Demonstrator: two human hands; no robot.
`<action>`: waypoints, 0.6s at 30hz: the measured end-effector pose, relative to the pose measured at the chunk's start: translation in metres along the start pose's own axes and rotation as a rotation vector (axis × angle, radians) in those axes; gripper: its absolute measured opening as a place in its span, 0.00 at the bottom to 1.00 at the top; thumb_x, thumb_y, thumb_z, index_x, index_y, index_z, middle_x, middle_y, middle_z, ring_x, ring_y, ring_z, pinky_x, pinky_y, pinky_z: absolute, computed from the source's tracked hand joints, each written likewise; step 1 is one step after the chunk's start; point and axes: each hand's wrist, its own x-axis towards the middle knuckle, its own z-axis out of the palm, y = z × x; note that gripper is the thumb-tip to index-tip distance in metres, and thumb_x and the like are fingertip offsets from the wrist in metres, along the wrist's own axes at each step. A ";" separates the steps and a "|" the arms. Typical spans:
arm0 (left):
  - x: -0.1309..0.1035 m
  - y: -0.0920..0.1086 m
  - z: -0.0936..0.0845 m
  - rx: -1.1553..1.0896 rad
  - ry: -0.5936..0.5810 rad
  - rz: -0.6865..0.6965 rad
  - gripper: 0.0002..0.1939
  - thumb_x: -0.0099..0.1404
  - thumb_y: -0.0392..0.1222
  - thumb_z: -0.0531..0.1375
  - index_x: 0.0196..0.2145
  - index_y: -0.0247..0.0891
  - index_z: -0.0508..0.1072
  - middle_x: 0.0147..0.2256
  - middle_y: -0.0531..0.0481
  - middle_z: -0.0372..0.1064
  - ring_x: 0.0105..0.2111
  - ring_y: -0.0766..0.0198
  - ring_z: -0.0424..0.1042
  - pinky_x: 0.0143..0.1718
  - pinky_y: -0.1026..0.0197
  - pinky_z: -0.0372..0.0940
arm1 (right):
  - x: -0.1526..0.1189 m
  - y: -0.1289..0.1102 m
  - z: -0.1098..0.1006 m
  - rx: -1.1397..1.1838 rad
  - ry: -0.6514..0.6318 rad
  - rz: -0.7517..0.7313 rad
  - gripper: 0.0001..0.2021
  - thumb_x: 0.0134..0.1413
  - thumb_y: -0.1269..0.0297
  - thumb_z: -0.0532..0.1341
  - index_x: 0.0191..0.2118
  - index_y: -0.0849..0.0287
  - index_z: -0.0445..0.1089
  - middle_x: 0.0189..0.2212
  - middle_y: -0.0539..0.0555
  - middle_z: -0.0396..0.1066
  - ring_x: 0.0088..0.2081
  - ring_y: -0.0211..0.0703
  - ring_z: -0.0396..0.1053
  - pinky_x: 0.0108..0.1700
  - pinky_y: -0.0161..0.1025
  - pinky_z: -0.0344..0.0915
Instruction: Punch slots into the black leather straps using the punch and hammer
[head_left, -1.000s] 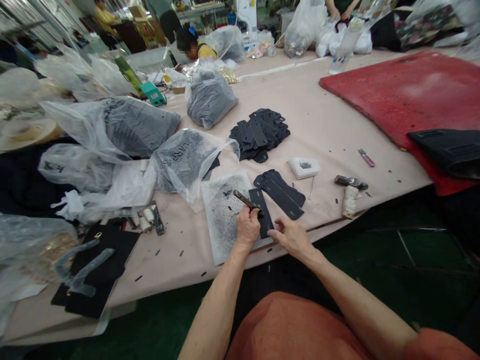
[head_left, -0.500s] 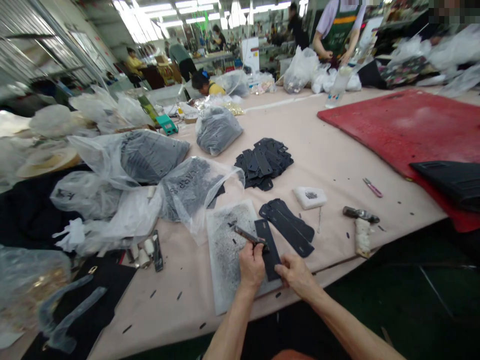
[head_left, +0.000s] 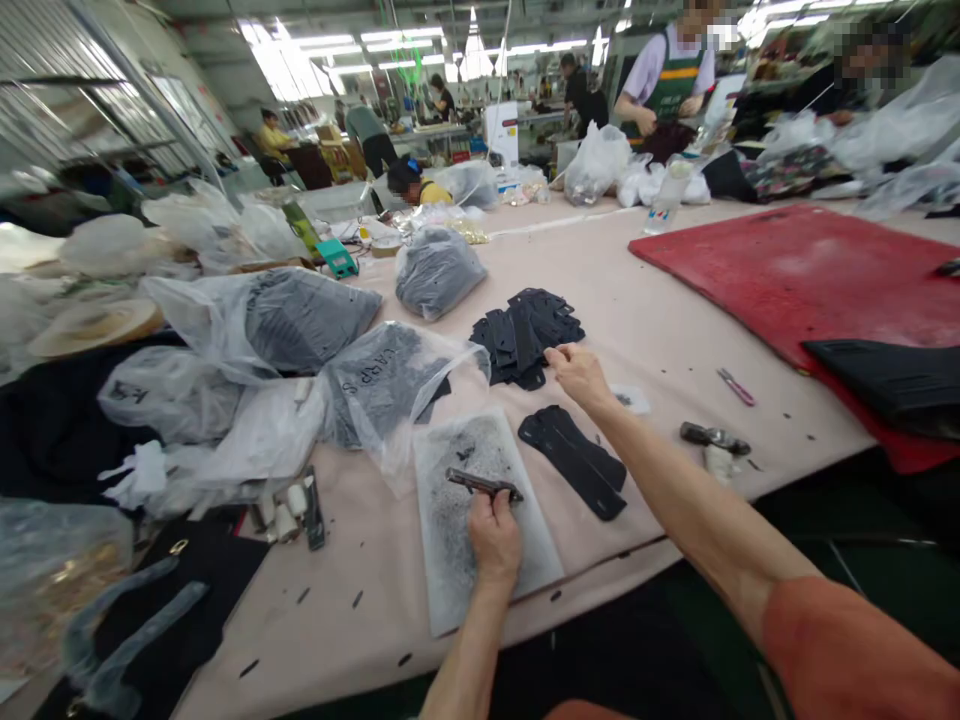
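My left hand [head_left: 495, 540] is closed round a dark metal hand punch [head_left: 482, 484], held lying nearly level over the pale, speckled cutting board [head_left: 442, 590]. My right hand [head_left: 579, 374] is stretched forward, its fingers pinched at the near right edge of a loose pile of black strips [head_left: 517, 335]. Whether a strip is between those fingertips I cannot make out. Several longer black pieces with rounded ends [head_left: 574, 462] lie stacked between the board and my right forearm. The forearm partly covers a small white block [head_left: 631, 398].
Right of my forearm lie a hammer [head_left: 714, 437] with a wrapped handle and pink-handled snippers [head_left: 735, 387]. A red mat [head_left: 795, 270] covers the right side. Plastic bags of dark pieces [head_left: 375, 385] crowd the left. A co-worker in a green apron [head_left: 675, 85] stands across the table.
My right hand has moved from the board forward to the pile. The black strip on the board is gone from there. My left hand has shifted slightly left with the punch.
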 end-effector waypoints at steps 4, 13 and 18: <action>0.000 -0.001 0.001 -0.004 -0.010 -0.014 0.12 0.66 0.43 0.52 0.36 0.37 0.75 0.31 0.41 0.76 0.34 0.52 0.76 0.35 0.57 0.65 | -0.042 0.041 -0.004 -0.386 -0.100 -0.034 0.13 0.54 0.59 0.61 0.43 0.61 0.73 0.40 0.60 0.73 0.41 0.48 0.69 0.43 0.40 0.59; 0.002 0.004 0.001 0.007 -0.011 0.002 0.11 0.65 0.43 0.53 0.34 0.37 0.74 0.30 0.42 0.76 0.33 0.54 0.75 0.35 0.58 0.64 | -0.145 0.083 0.004 -0.787 -0.229 -0.064 0.16 0.48 0.63 0.65 0.44 0.62 0.68 0.42 0.63 0.69 0.44 0.53 0.67 0.43 0.42 0.58; 0.001 0.001 0.001 -0.014 -0.012 -0.028 0.13 0.64 0.45 0.53 0.34 0.37 0.74 0.30 0.42 0.76 0.33 0.53 0.75 0.35 0.58 0.64 | -0.128 0.084 -0.005 -0.657 -0.283 0.002 0.06 0.53 0.65 0.60 0.36 0.60 0.69 0.35 0.57 0.71 0.35 0.45 0.68 0.35 0.38 0.55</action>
